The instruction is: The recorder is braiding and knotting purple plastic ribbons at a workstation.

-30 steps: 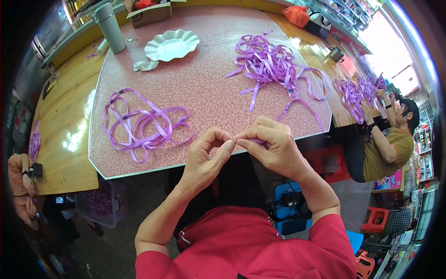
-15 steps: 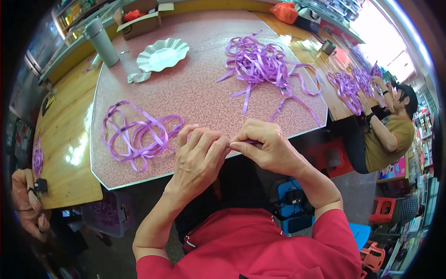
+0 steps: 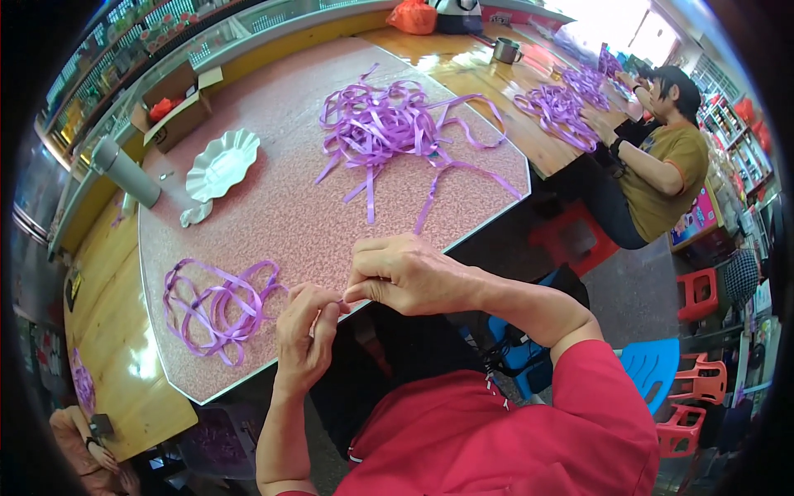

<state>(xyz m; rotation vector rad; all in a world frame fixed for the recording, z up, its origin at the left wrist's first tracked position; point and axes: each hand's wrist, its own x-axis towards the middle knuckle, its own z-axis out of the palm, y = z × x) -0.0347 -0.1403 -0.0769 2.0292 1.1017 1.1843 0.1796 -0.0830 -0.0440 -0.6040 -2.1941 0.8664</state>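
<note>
My left hand (image 3: 306, 335) is closed at the near edge of the table, its thumb and fingers pinching a purple ribbon. That ribbon trails left into a loose looped bundle (image 3: 219, 310) on the pink tabletop. My right hand (image 3: 405, 273) is closed too, its fingertips meeting those of the left, pinched on the ribbon's end. Most of the ribbon between the fingers is hidden. Beyond my hands lies a larger tangled heap of purple ribbons (image 3: 380, 124), with one strand (image 3: 471, 169) reaching the table's right edge.
A pale scalloped dish (image 3: 222, 165), a grey-green bottle (image 3: 124, 172) and an open cardboard box (image 3: 178, 103) stand at the far left. A co-worker (image 3: 666, 157) handles purple ribbons (image 3: 558, 112) at the right; another person (image 3: 87, 446) sits at lower left. A red stool (image 3: 575, 238) stands right.
The view has swung to the right, so the table's things sit further left. My hands stay together; the left hand has turned so its thumb side shows.
</note>
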